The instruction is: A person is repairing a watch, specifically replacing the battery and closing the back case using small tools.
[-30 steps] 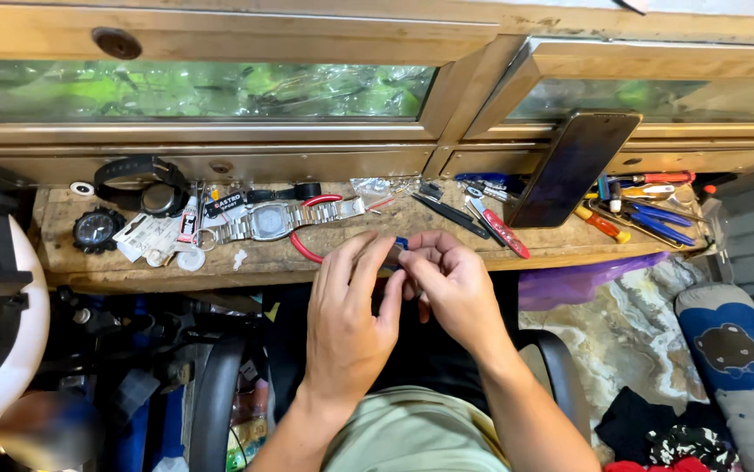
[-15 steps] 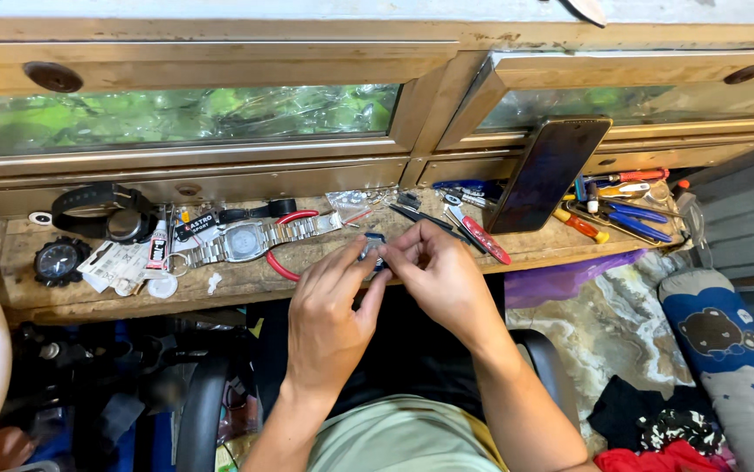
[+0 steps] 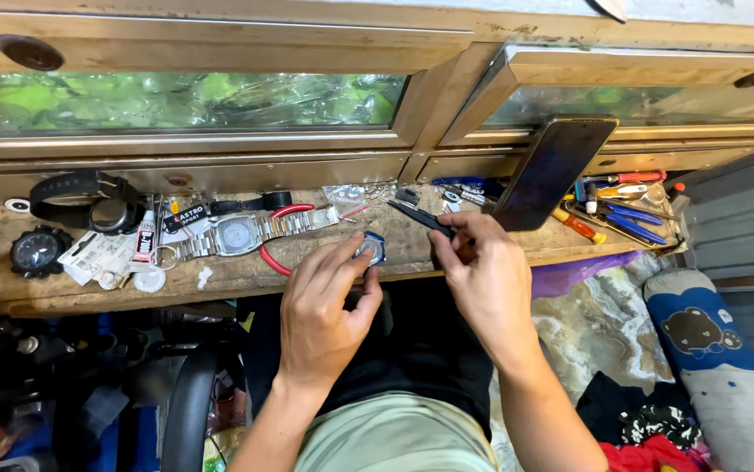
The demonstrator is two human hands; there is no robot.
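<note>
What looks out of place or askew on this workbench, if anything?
Nothing looks spilled or broken. The wooden shelf is cluttered, with watches, tools and small parts lying loose. A dark phone stands tilted against the window frame. The left hand holds a small round watch case; the right hand grips a dark tool.

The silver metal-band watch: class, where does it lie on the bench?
The silver metal-band watch lies flat left of centre on the wooden bench, beside the red-handled pliers, beyond the left hand.
</note>
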